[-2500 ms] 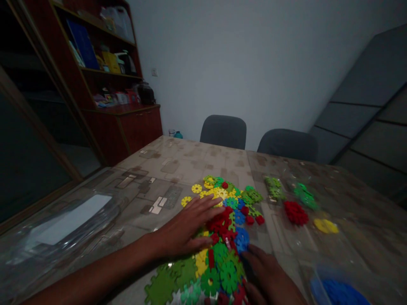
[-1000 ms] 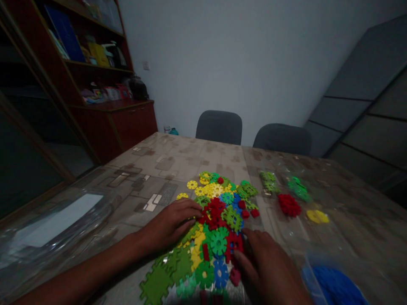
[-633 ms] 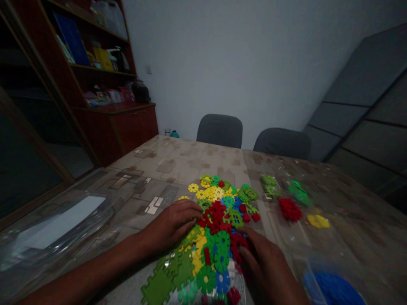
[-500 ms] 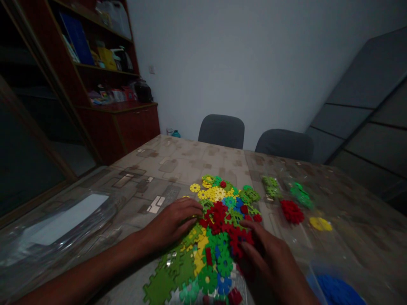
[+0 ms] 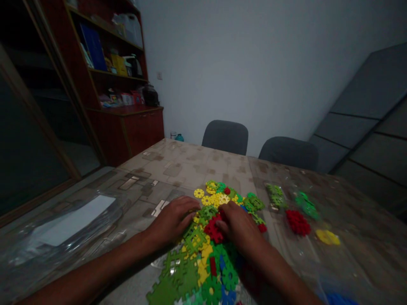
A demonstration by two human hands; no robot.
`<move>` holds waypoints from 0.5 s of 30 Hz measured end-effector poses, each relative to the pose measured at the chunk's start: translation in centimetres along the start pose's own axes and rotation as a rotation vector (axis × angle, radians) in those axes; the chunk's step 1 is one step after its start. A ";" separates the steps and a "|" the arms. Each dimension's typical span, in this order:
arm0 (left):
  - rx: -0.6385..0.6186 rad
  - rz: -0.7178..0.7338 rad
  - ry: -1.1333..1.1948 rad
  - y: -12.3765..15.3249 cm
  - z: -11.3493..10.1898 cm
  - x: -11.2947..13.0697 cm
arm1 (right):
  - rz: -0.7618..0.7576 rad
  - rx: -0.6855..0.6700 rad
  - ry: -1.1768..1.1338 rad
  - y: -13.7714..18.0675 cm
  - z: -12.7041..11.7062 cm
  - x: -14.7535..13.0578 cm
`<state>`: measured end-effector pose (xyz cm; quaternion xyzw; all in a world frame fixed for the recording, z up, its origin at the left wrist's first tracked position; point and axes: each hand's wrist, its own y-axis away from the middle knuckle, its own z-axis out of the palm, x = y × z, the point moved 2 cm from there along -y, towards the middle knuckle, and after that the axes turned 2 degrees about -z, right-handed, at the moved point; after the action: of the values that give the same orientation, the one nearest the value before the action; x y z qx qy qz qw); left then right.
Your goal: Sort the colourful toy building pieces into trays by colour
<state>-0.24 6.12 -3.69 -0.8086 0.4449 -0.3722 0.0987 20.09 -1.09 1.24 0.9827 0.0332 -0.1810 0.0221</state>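
A heap of flat, gear-shaped plastic pieces (image 5: 206, 250) in red, yellow, green and blue lies on the patterned table (image 5: 178, 165) in front of me. My left hand (image 5: 173, 220) rests palm down on the heap's left edge, fingers loosely bent and apart, holding nothing. My right hand (image 5: 240, 226) sits on the middle of the heap. Its thumb and curled fingers close round a cluster of red pieces (image 5: 212, 231). The hands are a few centimetres apart.
Small sorted piles lie to the right: light green (image 5: 275, 192), green (image 5: 305, 205), red (image 5: 297, 222), yellow (image 5: 327, 237). A clear plastic bag with a white sheet (image 5: 70, 220) lies at the left. Two grey chairs (image 5: 225, 135) stand behind the table, a wooden cabinet (image 5: 127, 123) at the back left.
My right hand has moved from the heap's near right side up and left to its middle and closed on red pieces. My left hand has stayed on the left edge.
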 end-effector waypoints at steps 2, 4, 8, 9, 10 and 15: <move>-0.012 -0.024 0.023 0.0 0.2 -0.1 | 0.013 -0.005 -0.011 0.4 0.2 0.2; -0.025 -0.023 0.038 0.0 0.3 -0.1 | -0.001 0.007 -0.038 1.2 0.1 0.3; -0.033 -0.004 0.039 0.1 0.4 -0.2 | -0.081 0.048 -0.244 3.3 -0.2 0.2; -0.027 -0.001 0.041 0.1 0.4 -0.2 | -0.095 0.044 -0.313 3.9 -0.1 0.3; -0.024 0.001 0.044 0.1 0.4 -0.2 | -0.102 0.041 -0.373 4.5 0.0 0.5; -0.060 0.007 0.048 0.2 0.5 0.0 | -0.057 0.112 -0.538 6.7 2.0 2.4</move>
<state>-0.02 5.91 -4.12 -0.8005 0.4610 -0.3775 0.0648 22.14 -7.76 -1.26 0.8977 0.0436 -0.4375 -0.0292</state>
